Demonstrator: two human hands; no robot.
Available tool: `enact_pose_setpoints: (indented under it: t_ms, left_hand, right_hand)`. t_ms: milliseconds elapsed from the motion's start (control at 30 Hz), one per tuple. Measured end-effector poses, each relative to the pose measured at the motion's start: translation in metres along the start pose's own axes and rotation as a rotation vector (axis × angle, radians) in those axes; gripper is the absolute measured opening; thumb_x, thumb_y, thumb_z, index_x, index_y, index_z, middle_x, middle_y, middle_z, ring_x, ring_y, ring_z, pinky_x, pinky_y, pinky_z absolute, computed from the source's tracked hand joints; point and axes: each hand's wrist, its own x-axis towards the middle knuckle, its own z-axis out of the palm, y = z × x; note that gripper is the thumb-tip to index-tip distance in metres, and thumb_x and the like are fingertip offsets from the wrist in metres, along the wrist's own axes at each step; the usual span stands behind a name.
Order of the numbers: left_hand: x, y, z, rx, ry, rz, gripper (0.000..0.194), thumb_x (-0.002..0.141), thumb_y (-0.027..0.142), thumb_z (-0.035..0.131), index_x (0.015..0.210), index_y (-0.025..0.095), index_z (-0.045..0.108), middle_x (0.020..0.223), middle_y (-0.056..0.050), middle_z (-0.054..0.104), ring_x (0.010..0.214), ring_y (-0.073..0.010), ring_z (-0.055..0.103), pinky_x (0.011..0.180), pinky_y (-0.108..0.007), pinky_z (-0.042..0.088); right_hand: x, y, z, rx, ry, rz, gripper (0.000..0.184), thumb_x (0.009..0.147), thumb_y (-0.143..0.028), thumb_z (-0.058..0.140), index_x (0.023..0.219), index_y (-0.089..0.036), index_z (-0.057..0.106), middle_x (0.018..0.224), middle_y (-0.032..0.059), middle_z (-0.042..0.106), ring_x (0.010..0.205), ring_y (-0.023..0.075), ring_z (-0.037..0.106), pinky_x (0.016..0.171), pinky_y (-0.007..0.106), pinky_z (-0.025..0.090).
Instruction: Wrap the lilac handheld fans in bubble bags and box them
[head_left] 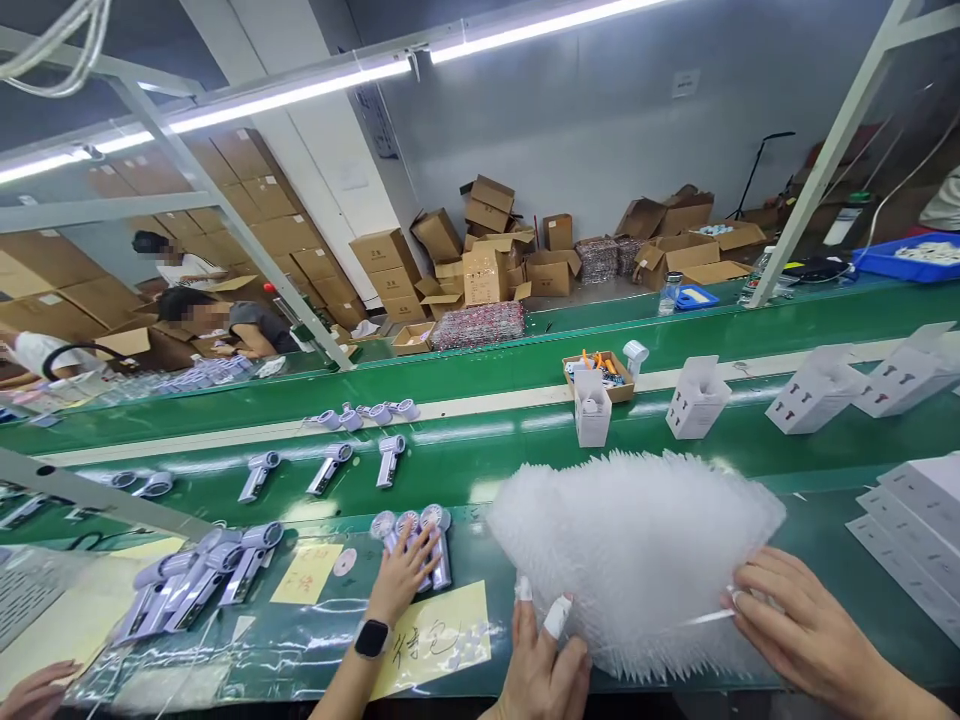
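Observation:
A fanned stack of clear bubble-wrap bags point(637, 545) lies on the green bench in front of me. My left hand point(544, 660), with white tape on two fingertips, pinches the stack's near left edge. My right hand point(806, 630) has its fingers curled over the near right edge and grips it. To the left, a co-worker's hand point(401, 575) wearing a dark wristwatch rests on three small lilac handheld fans point(439, 525). Another hand point(30, 690) shows at the bottom left corner.
More lilac fans point(202, 580) lie bundled at the left, others point(330, 468) ride the green conveyor point(487, 400). White cartons point(697, 400) stand on the belt; flat white boxes point(911, 530) are stacked right. Yellow paper labels point(435, 640) lie under plastic. People sit far left by cardboard boxes point(487, 260).

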Motion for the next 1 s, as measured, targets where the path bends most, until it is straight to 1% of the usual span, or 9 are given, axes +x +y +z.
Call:
enact_pose_setpoints:
  t_ms: [167, 267, 300, 467, 600, 700, 800, 933, 1000]
  left_hand:
    - [0.022, 0.056, 0.016, -0.027, -0.199, -0.065, 0.045, 0.088, 0.017, 0.027, 0.12, 0.04, 0.046, 0.098, 0.001, 0.065, 0.083, -0.0152, 0.064, 0.068, -0.037, 0.052]
    - [0.054, 0.121, 0.04, 0.005, -0.655, 0.124, 0.021, 0.084, 0.031, 0.048, 0.098, 0.032, 0.065, 0.092, -0.007, 0.062, 0.088, -0.0223, 0.059, 0.072, -0.039, 0.049]
    - [0.063, 0.141, 0.054, -0.011, -0.705, 0.169, 0.018, 0.082, 0.035, 0.054, 0.091, 0.029, 0.068, 0.091, -0.009, 0.061, 0.089, -0.0231, 0.057, 0.073, -0.038, 0.047]
    - [0.089, 0.184, 0.111, -0.027, -0.867, 0.369, 0.029, 0.075, 0.049, 0.063, 0.092, 0.025, 0.069, 0.09, -0.007, 0.057, 0.096, -0.0261, 0.048, 0.079, -0.04, 0.042]
    - [0.088, 0.173, 0.128, -0.036, -0.812, 0.503, 0.028, 0.076, 0.049, 0.064, 0.086, 0.023, 0.069, 0.087, -0.006, 0.056, 0.094, -0.0237, 0.046, 0.08, -0.037, 0.037]
    - [0.077, 0.18, 0.141, -0.087, -0.713, 0.468, 0.023, 0.082, 0.041, 0.059, 0.078, 0.02, 0.067, 0.079, -0.004, 0.057, 0.083, -0.0185, 0.051, 0.075, -0.031, 0.038]
    - [0.073, 0.199, 0.145, -0.113, -0.686, 0.375, 0.022, 0.087, 0.034, 0.051, 0.08, 0.02, 0.065, 0.08, -0.002, 0.06, 0.076, -0.0156, 0.054, 0.068, -0.028, 0.039]
    - [0.096, 0.209, 0.124, -0.12, -0.673, 0.294, 0.024, 0.085, 0.04, 0.054, 0.097, 0.021, 0.064, 0.101, -0.005, 0.063, 0.098, -0.0199, 0.055, 0.087, -0.031, 0.04]
    - [0.115, 0.201, 0.112, -0.071, -0.683, 0.194, 0.05, 0.076, 0.048, 0.064, 0.119, 0.025, 0.054, 0.125, -0.008, 0.054, 0.12, -0.0276, 0.042, 0.1, -0.04, 0.031]
  right_hand:
    - [0.012, 0.038, 0.025, 0.17, -0.293, 0.122, 0.014, 0.083, -0.014, 0.053, 0.088, -0.022, 0.062, 0.104, 0.0098, 0.062, 0.098, 0.0222, 0.06, 0.081, 0.037, 0.051]
    - [0.02, 0.064, 0.053, 0.268, -0.605, 0.283, 0.017, 0.087, -0.022, 0.047, 0.081, -0.021, 0.063, 0.109, 0.0101, 0.06, 0.088, 0.0206, 0.063, 0.076, 0.035, 0.051]
    - [0.022, 0.071, 0.062, 0.276, -0.661, 0.326, 0.018, 0.087, -0.023, 0.046, 0.082, -0.02, 0.063, 0.11, 0.0106, 0.06, 0.086, 0.0211, 0.063, 0.077, 0.035, 0.051]
    - [0.016, 0.084, 0.076, 0.094, -0.49, 0.572, 0.042, 0.089, -0.036, 0.041, 0.123, -0.014, 0.049, 0.131, 0.02, 0.045, 0.118, 0.0289, 0.05, 0.097, 0.042, 0.041]
    - [-0.022, 0.078, 0.059, -0.011, -0.541, 0.945, 0.083, 0.079, -0.059, 0.049, 0.14, -0.006, 0.03, 0.14, 0.0257, 0.036, 0.127, 0.0367, 0.039, 0.102, 0.049, 0.036]
    - [-0.052, 0.072, 0.05, 0.237, -0.758, 1.085, 0.079, 0.076, -0.063, 0.051, 0.136, -0.013, 0.042, 0.142, 0.0201, 0.039, 0.12, 0.0374, 0.048, 0.093, 0.047, 0.047]
    - [-0.058, 0.074, 0.053, 0.479, -0.768, 1.202, 0.073, 0.078, -0.061, 0.049, 0.137, -0.019, 0.042, 0.145, 0.0139, 0.037, 0.112, 0.0312, 0.056, 0.073, 0.035, 0.057]
    - [-0.04, 0.097, 0.068, 0.359, -0.756, 0.998, 0.072, 0.074, -0.052, 0.059, 0.133, -0.012, 0.047, 0.141, 0.0171, 0.041, 0.118, 0.0332, 0.05, 0.083, 0.035, 0.053]
    - [-0.034, 0.106, 0.072, 0.285, -0.774, 0.88, 0.07, 0.076, -0.051, 0.058, 0.131, -0.009, 0.049, 0.139, 0.0191, 0.043, 0.12, 0.0353, 0.047, 0.093, 0.04, 0.047]
